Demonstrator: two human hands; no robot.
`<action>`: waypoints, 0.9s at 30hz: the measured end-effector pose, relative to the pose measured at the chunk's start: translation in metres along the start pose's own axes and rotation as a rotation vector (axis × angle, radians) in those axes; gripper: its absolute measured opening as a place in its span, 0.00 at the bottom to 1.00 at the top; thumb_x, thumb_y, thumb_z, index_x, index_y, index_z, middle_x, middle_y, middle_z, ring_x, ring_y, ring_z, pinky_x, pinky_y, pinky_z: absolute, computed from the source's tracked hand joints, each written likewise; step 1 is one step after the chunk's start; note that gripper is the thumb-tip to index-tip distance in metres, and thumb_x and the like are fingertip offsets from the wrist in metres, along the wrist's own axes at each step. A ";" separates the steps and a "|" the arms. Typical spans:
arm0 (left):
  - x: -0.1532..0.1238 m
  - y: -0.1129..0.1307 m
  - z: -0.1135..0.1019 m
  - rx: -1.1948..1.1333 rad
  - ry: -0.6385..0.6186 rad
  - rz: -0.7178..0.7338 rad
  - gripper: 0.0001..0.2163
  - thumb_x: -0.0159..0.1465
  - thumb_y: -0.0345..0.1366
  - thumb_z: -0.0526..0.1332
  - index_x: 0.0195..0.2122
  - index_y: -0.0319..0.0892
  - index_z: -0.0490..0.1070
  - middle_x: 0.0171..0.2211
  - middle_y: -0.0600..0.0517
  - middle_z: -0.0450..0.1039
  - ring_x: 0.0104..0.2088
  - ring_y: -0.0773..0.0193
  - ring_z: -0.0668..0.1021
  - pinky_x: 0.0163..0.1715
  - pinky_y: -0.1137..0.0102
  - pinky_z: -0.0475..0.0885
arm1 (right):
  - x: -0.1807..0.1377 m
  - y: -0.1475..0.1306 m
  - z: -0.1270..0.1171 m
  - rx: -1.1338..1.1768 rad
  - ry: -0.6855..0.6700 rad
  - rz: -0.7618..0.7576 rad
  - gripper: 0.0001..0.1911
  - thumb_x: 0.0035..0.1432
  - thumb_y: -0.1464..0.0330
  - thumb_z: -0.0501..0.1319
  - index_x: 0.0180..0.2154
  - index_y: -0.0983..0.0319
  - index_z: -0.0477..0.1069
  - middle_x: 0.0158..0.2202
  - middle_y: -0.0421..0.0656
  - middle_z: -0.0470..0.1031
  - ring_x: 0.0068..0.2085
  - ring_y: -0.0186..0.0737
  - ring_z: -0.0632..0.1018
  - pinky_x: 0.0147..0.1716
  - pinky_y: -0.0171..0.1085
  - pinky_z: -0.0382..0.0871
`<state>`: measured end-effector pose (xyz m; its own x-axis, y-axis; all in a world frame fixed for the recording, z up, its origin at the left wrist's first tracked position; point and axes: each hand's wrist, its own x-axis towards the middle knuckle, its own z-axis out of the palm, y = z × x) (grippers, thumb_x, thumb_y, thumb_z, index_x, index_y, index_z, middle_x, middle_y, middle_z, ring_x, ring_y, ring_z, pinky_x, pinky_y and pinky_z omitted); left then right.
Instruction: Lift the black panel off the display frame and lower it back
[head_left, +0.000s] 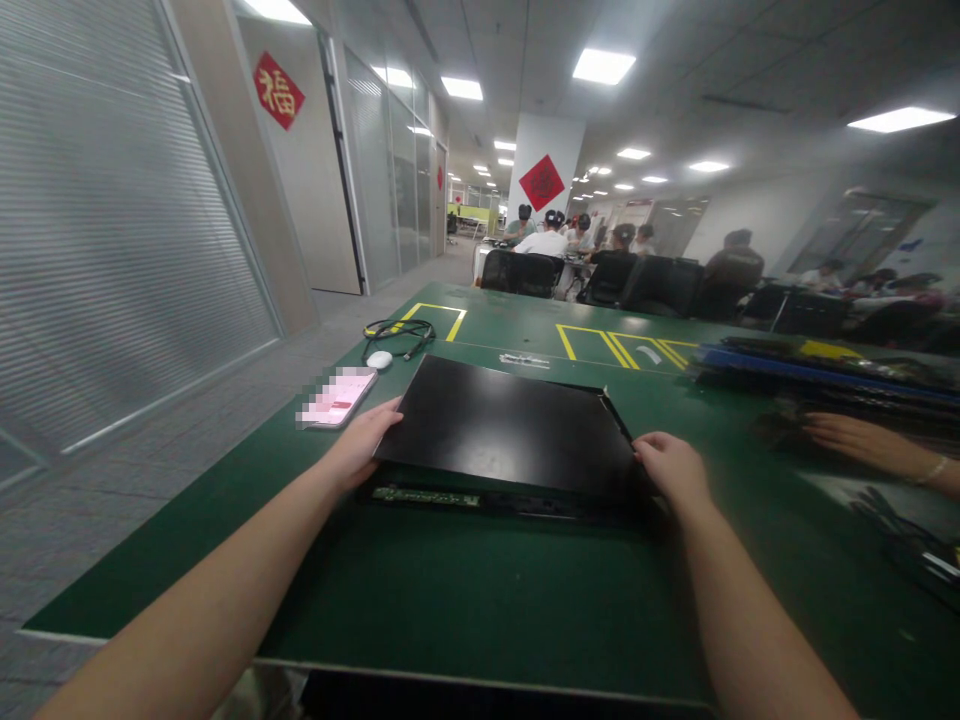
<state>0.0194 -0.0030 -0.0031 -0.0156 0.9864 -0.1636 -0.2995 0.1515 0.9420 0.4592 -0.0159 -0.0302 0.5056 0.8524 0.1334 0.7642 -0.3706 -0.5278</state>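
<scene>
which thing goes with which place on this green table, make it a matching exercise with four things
Things:
1 black panel
2 phone
3 white mouse
4 co-worker's hand

Places:
a beside the coiled cable
b far right of the green table
c between the left hand and right hand
d lying just left of that panel

Pairs: 1-c, 2-d, 3-a, 4-b

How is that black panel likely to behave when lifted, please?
The black panel looks flat and straight-edged, so probably stiff. Its smooth sheen hints it may slip. Left hand and right hand hold its sides, so likely awkward one-handed.
</scene>
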 end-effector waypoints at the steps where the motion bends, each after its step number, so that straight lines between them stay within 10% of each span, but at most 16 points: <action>1: 0.000 0.000 0.000 0.002 0.001 -0.003 0.24 0.56 0.26 0.62 0.55 0.37 0.77 0.37 0.48 0.85 0.33 0.59 0.84 0.29 0.73 0.75 | -0.001 -0.001 -0.001 -0.022 0.000 -0.011 0.14 0.54 0.60 0.58 0.36 0.57 0.81 0.36 0.45 0.82 0.37 0.46 0.79 0.31 0.37 0.64; 27: 0.000 0.000 0.005 0.023 0.106 0.008 0.11 0.60 0.22 0.60 0.42 0.38 0.76 0.26 0.51 0.82 0.19 0.68 0.78 0.19 0.78 0.72 | -0.006 -0.007 -0.001 -0.129 -0.006 -0.035 0.17 0.56 0.61 0.55 0.38 0.57 0.80 0.36 0.45 0.82 0.38 0.46 0.78 0.32 0.38 0.63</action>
<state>0.0243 -0.0023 -0.0016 -0.1194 0.9755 -0.1846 -0.2770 0.1459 0.9497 0.4513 -0.0191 -0.0263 0.4753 0.8678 0.1449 0.8268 -0.3843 -0.4107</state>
